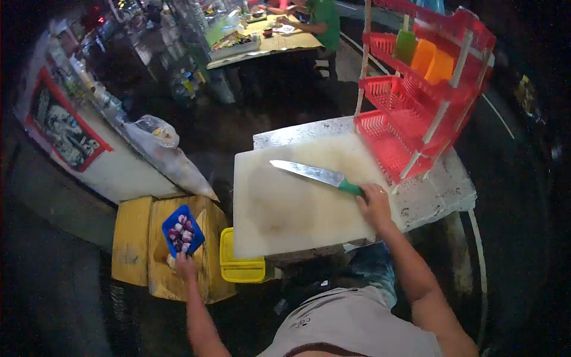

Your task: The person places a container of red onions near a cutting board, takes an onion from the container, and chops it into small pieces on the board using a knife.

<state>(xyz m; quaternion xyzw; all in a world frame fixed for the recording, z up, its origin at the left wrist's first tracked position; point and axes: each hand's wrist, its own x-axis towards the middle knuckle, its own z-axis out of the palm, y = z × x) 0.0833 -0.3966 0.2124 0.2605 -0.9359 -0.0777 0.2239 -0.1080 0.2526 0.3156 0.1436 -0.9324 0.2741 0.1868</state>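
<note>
A large knife [309, 172] with a wide steel blade and a green handle lies across the white cutting board [285, 214], its tip toward the far left. My right hand [376, 206] is closed around the handle near the board's right edge. To the left of the board, my left hand [186, 266] grips the near edge of a blue basket [196, 226]. Several purple and white shallots [181, 232] are in the basket, which is over a yellow box. My left fingertips are partly hidden.
Below the basket is a worn yellow box [132, 238]. A yellow container [242, 271] stands at the board's left corner. A red tiered rack [392, 143] rises at the back right. A plastic bag [169, 149] hangs on the left. People work at a far table [297, 40].
</note>
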